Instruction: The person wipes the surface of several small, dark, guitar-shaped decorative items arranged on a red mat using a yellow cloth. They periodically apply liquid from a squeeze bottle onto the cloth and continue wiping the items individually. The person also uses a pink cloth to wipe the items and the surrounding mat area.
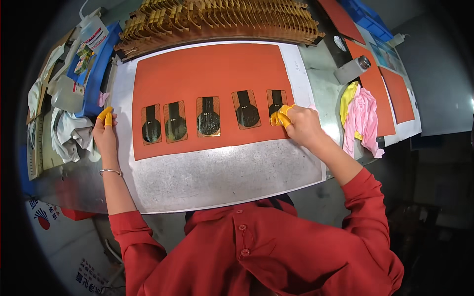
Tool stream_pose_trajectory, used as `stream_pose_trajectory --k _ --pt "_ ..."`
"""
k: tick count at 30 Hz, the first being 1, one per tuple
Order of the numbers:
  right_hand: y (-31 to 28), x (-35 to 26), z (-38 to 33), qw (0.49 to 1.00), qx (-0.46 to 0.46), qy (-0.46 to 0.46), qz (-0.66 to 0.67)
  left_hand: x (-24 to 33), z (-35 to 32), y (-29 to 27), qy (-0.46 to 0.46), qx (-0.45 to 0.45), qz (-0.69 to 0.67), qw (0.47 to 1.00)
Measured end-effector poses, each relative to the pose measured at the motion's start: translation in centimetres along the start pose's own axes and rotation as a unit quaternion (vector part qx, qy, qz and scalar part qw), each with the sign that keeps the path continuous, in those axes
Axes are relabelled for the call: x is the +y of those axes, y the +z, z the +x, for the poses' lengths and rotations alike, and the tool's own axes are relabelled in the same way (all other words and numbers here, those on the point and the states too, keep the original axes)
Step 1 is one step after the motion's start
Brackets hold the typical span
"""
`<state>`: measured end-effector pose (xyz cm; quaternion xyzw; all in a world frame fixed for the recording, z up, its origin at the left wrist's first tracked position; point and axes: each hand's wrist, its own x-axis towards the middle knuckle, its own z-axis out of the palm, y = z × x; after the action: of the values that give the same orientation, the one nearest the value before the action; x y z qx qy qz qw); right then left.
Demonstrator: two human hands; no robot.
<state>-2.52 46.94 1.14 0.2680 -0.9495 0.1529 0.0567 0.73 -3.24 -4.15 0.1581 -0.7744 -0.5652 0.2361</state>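
Note:
A row of several small thin plates, black with copper-coloured patterned borders, lies on an orange-red sheet [212, 69]. My right hand [303, 126], with yellow finger cots, is closed at the lower right of the rightmost plate [275, 98], its fingertips hiding that end. Left of it lie a slightly tilted plate [246, 109], a middle plate [208, 116] and others further left. My left hand [105, 130], also in yellow cots, rests by the left edge of the white sheet [126, 93]. Its fingers are loosely bent and slightly apart, with nothing visible in them.
A long rack [219, 22] of upright copper-coloured pieces stands at the back. On the left are a blue tray [101, 74], a plastic bottle [66, 93] and a white cloth [73, 133]. On the right, a capped bottle [351, 70] lies near a pink cloth [363, 116].

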Motion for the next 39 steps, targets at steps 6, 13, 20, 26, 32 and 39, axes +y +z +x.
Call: stream_pose_trajectory --k 6,13,20,26,32,39 --pt "0.1 0.0 -0.2 1.000 -0.011 0.006 -0.008 -0.3 0.5 0.0 0.012 -0.010 -0.027 1.000" --pt "-0.1 -0.5 -0.6 0.999 -0.031 0.015 0.022 -0.4 0.1 -0.2 0.001 0.015 -0.042 0.999" --pt "0.3 1.6 4.4 0.998 -0.031 0.030 -0.046 -0.7 0.5 -0.5 0.015 -0.004 -0.025 1.000" --pt "0.0 0.9 3.8 0.998 -0.027 0.058 -0.005 0.1 0.5 0.0 -0.008 0.003 -0.018 1.000" --pt "1.0 1.0 1.1 0.999 -0.030 0.017 0.007 -0.9 0.2 -0.6 0.004 0.003 -0.055 0.998" --pt "0.1 -0.3 -0.5 1.000 0.005 -0.003 0.014 -0.2 0.3 0.0 0.013 -0.004 -0.007 1.000"
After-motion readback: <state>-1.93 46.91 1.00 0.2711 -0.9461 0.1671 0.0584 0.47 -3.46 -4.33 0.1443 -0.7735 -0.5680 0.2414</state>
